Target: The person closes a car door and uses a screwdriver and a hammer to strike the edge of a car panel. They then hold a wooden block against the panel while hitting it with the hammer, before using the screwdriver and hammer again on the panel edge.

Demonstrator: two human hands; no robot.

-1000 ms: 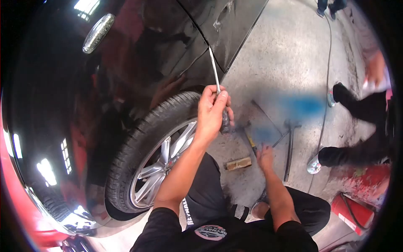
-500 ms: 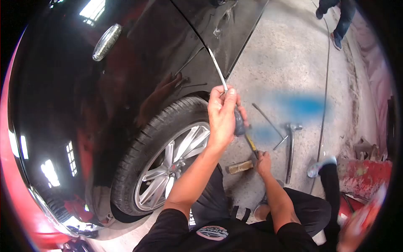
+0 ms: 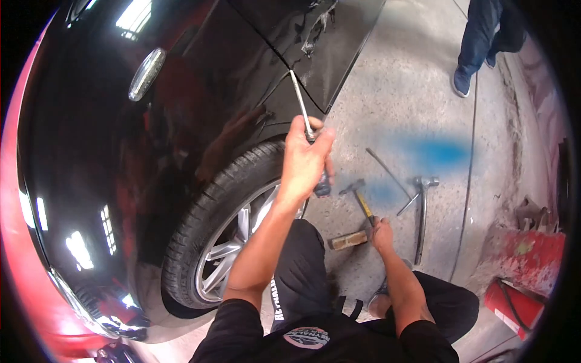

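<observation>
My left hand [image 3: 308, 156] is closed round the dark handle of a screwdriver-like tool [image 3: 298, 97]. Its metal shaft points up, the tip at the gap between panels of the black car [image 3: 181, 91], above the wheel arch. Lower right, my right hand [image 3: 382, 235] grips the lower handle of a hammer [image 3: 362, 202] with a yellow section; the hammer's head is over the concrete floor. A wooden block [image 3: 349, 240] lies just left of my right hand.
On the floor lie a larger hammer [image 3: 422, 212] and a thin metal rod [image 3: 388, 172]. The car's wheel [image 3: 236, 236] is left of my knee. Another person's legs [image 3: 478, 48] are at the top right. A red container [image 3: 514, 305] stands lower right.
My left hand and its tool have shifted slightly left and tilted. The hammer's head now shows. The other person's legs at the top have come closer; the foot and blurred arm at right are gone.
</observation>
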